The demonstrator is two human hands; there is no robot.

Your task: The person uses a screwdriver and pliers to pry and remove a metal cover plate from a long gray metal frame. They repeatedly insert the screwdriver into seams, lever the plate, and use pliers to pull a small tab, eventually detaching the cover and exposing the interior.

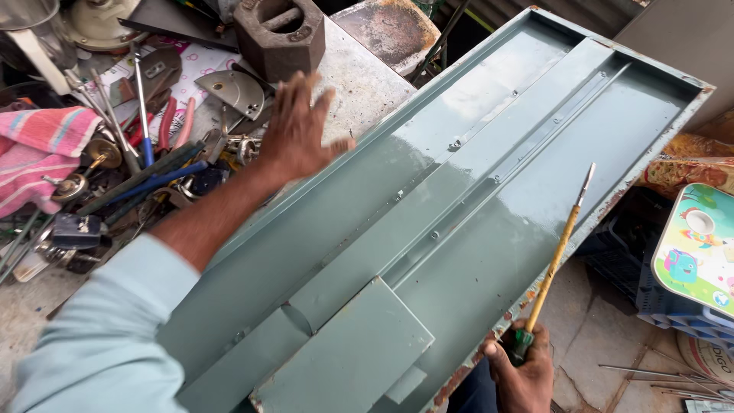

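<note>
At the bottom right of the frame, the right hand (524, 375) is closing its grip around the green handle of a thin brush (554, 264). The hand is getting cut off by the bottom edge, so only some of it is showing. The one brush is pointing up and a little to the right, with its tip sitting over the right side of the panel.

The big grey-green metal panel (428, 229) is lying across the middle, running from the bottom left up to the upper right. Its paint is looking wet and shiny. Its near end is getting cut off at the bottom. One flat grey plate (344, 352) is sitting on its near end. Rust is showing along the lower right rim.

On the left, a light blue sleeve (99, 336) is covering the left arm. The left hand (298, 126) is hovering open with fingers spread wide, holding nothing, just above the panel's upper left edge. It is a bit blurry.

Behind it, on the worktop (359, 84), a pile of tools (145, 153) is lying in the upper left. They are too jumbled to count. One heavy rusty metal block (279, 34) is standing at the top. One pink striped cloth (38, 153) is lying at the left edge.
</note>
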